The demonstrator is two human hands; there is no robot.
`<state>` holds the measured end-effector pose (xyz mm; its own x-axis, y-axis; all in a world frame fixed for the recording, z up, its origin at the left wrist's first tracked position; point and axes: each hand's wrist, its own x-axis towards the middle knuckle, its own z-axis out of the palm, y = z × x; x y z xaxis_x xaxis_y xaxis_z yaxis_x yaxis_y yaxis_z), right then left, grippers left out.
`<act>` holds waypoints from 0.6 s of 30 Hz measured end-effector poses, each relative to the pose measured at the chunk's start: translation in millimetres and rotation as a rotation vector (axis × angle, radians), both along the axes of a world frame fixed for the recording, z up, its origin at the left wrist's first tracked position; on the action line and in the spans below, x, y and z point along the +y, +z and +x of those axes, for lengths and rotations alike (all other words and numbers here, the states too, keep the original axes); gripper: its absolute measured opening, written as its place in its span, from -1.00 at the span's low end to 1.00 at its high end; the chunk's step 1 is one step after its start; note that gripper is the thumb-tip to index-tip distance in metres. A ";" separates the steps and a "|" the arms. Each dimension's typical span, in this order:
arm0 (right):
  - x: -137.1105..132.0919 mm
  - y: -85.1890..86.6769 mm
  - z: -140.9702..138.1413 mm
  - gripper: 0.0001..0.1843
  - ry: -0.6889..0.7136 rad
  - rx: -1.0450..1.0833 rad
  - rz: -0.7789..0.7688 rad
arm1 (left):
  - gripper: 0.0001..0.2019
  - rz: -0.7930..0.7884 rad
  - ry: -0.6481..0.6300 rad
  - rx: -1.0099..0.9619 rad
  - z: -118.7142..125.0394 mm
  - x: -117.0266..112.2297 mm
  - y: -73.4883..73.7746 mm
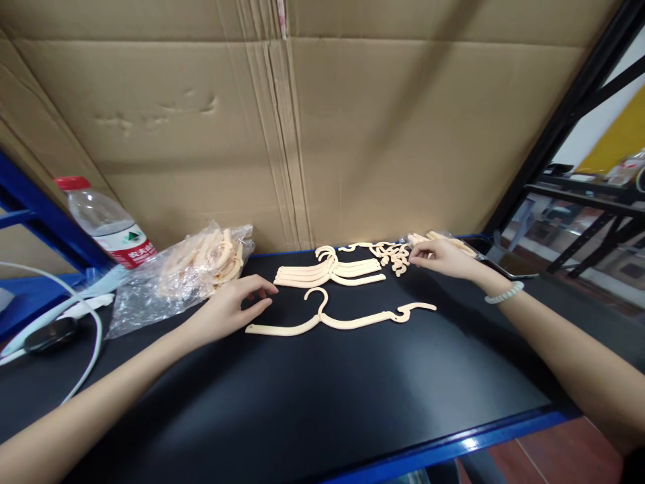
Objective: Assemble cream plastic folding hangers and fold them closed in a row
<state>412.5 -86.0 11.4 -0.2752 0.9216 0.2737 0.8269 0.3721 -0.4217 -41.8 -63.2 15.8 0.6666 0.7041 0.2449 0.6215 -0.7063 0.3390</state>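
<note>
A single cream plastic hanger [342,317] lies flat on the black table top [322,390] in front of me. My left hand [234,310] rests on the table at its left end, fingers loosely curled, fingertips touching or just above the hanger's arm. My right hand [443,257] reaches to the back right and pinches into a small pile of cream hook pieces [396,255]. A stack of several assembled hangers [330,271] lies between the two hands, near the cardboard wall.
A clear plastic bag of cream hanger parts [201,269] lies at the back left. A water bottle with a red cap [108,225] lies beside it. White cable [88,349] and a dark device [48,334] sit at far left. A phone [508,263] lies at back right.
</note>
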 end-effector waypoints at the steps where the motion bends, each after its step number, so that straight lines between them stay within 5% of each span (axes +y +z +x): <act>1: 0.7 -1.2 -0.3 -0.63 0.006 0.009 0.001 | -0.78 0.002 0.000 -0.004 -0.4 0.4 -0.8; 12: 6.0 -10.9 3.9 -0.60 0.058 0.088 -0.093 | -0.79 0.033 -0.024 0.007 -0.7 2.6 -5.6; 18: 7.2 -9.5 -2.4 -0.76 0.064 -0.063 0.049 | -0.77 0.137 -0.043 -0.004 3.1 10.3 -5.8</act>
